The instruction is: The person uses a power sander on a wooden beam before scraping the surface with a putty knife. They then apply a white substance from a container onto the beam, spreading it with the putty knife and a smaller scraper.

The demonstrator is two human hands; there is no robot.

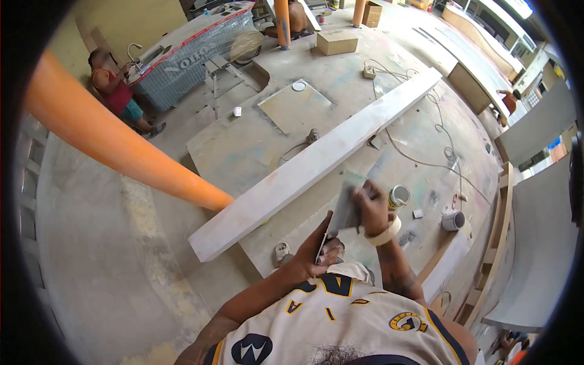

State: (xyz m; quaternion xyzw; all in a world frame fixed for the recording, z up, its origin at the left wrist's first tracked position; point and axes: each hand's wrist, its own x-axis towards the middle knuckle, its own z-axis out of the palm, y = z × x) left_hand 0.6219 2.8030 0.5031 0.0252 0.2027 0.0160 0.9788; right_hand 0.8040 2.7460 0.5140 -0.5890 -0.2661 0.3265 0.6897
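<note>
My right hand (372, 210) is closed on a flat grey putty blade (348, 210), which is slightly blurred. My left hand (319, 246) grips a thin flat plate (322, 243), seen almost edge-on, with a pale coating along it. The grey blade overlaps the top of this plate in view. Around my right wrist hangs a cream ring like a tape roll (389, 233). Ahead of both hands a long white box beam (316, 164) lies diagonally across the work surface. To the right of my right hand stands an open tin (399, 196).
A grey-smeared bucket (452, 221) stands at right. Cables (420, 159) trail over the paint-stained platform (237, 143). An orange post (134, 143) slants in at left. One person (112, 91) stands by a plastic-wrapped counter (194, 58); another person (508, 103) is at far right.
</note>
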